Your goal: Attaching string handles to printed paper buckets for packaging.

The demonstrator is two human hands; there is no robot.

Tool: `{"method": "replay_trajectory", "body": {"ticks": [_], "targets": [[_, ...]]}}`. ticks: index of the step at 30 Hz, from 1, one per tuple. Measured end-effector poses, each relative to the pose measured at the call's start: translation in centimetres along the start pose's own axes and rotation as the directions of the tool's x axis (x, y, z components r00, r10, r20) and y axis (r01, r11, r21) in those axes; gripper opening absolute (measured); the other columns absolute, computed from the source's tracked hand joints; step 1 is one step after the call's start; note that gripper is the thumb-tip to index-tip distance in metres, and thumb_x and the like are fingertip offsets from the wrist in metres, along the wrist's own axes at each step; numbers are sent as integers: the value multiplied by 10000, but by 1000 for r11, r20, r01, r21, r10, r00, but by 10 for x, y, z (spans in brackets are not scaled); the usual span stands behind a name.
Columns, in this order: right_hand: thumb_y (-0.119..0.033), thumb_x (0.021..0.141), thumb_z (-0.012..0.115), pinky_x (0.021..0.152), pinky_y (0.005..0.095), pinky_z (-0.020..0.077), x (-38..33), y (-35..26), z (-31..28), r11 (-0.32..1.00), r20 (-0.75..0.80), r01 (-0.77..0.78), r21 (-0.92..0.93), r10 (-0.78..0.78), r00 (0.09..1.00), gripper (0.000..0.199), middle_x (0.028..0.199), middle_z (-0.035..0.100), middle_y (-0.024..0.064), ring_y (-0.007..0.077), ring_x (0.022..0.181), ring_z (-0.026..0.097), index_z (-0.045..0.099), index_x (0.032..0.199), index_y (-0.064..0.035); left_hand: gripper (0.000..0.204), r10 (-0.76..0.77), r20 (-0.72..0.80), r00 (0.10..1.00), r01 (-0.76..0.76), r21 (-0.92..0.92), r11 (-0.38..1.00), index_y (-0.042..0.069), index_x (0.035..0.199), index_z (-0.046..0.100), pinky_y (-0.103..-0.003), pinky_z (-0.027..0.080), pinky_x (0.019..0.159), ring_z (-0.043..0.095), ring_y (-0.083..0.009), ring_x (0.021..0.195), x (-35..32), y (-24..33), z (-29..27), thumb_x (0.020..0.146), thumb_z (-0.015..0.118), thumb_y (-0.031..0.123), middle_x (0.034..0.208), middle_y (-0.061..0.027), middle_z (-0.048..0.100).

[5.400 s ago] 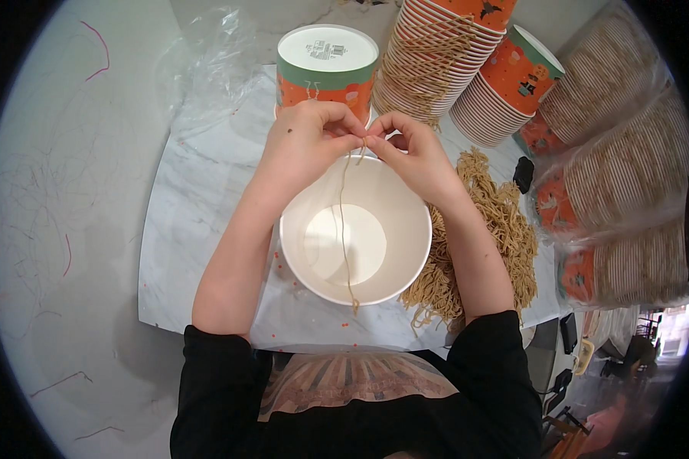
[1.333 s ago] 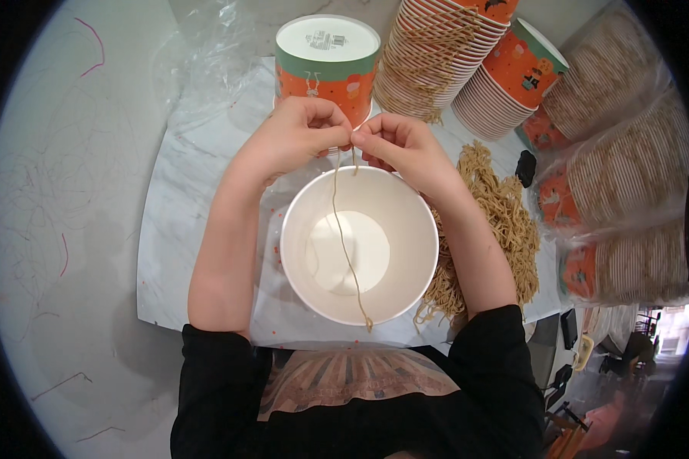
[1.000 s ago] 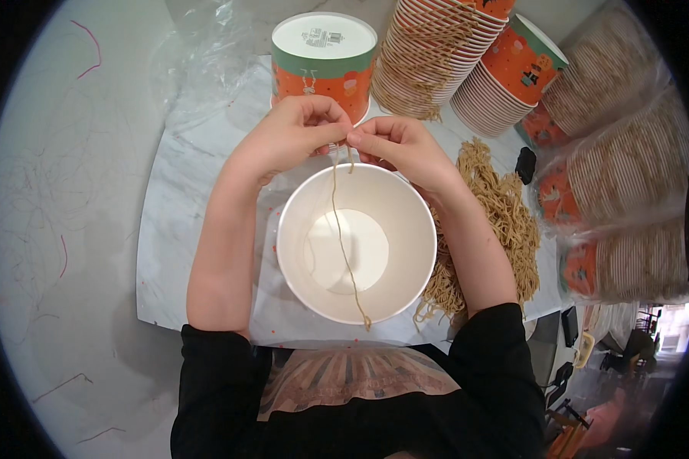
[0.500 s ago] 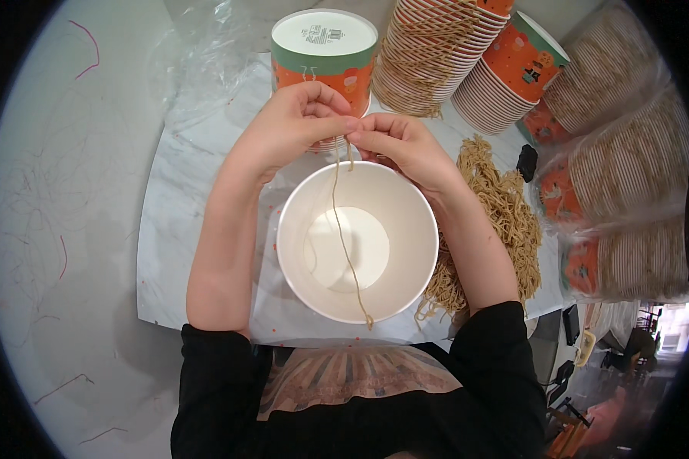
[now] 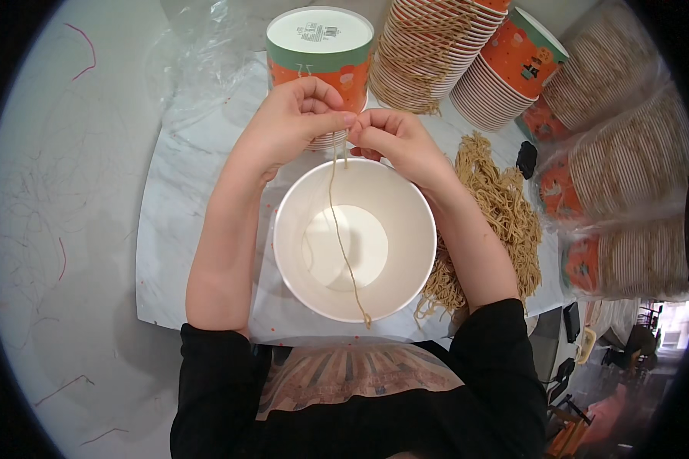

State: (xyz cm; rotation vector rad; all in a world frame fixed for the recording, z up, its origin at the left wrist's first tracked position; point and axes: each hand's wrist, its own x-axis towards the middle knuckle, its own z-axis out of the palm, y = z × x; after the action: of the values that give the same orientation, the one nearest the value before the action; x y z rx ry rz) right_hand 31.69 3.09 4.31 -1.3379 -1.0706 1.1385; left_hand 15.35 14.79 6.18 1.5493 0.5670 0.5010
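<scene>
Both hands meet at the far rim of the white paper bucket [image 5: 354,239]: the left hand [image 5: 295,122] and the right hand [image 5: 394,141] each pinch the top end of a tan string [image 5: 343,245], whose loose length hangs across the bucket's open mouth to its near rim. The knot likely wants even tension from the 2 hands (slack would let it slip), keeping the bucket steady, clear of the string pile [image 5: 490,222] just beside it
</scene>
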Motion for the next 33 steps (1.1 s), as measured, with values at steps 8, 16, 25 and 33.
{"method": "replay_trajectory", "body": {"ticks": [8, 16, 25, 33], "targets": [[-137, 865, 673, 633, 217, 426, 1, 2, 2, 995, -15, 13, 99, -11, 1000, 113, 767, 631, -17, 54, 680, 532, 676, 851, -25, 201, 26, -11, 1000, -26, 31, 999, 85, 952, 621, -202, 406, 624, 561, -40, 723, -1, 1, 3, 848, 787, 132, 830, 28, 652], [-117, 846, 669, 631, 214, 431, 5, 5, -5, 997, 45, 22, 67, -25, 999, 89, 765, 639, -19, 51, 675, 541, 675, 829, -30, 186, -33, 35, 999, 29, 104, 994, 82, 932, 620, -198, 411, 631, 552, -29, 712, -4, 7, -9, 832, 772, 118, 810, 45, 635], [-103, 839, 666, 633, 213, 450, 4, 6, -10, 978, 198, -146, 150, 115, 973, 63, 776, 648, -20, 45, 699, 577, 679, 850, -43, 127, -101, 203, 974, 46, 260, 965, 63, 883, 696, -208, 411, 610, 568, -36, 722, -7, 9, -23, 819, 772, 140, 760, 48, 636], [-76, 840, 640, 604, 221, 482, 6, 5, -20, 959, 167, -182, 217, 147, 975, 38, 771, 662, 13, 75, 664, 612, 656, 845, -42, 133, -93, 264, 960, 5, 316, 949, 10, 932, 752, -229, 488, 703, 612, -76, 763, -8, 6, -39, 842, 751, 109, 842, -12, 709]]}}
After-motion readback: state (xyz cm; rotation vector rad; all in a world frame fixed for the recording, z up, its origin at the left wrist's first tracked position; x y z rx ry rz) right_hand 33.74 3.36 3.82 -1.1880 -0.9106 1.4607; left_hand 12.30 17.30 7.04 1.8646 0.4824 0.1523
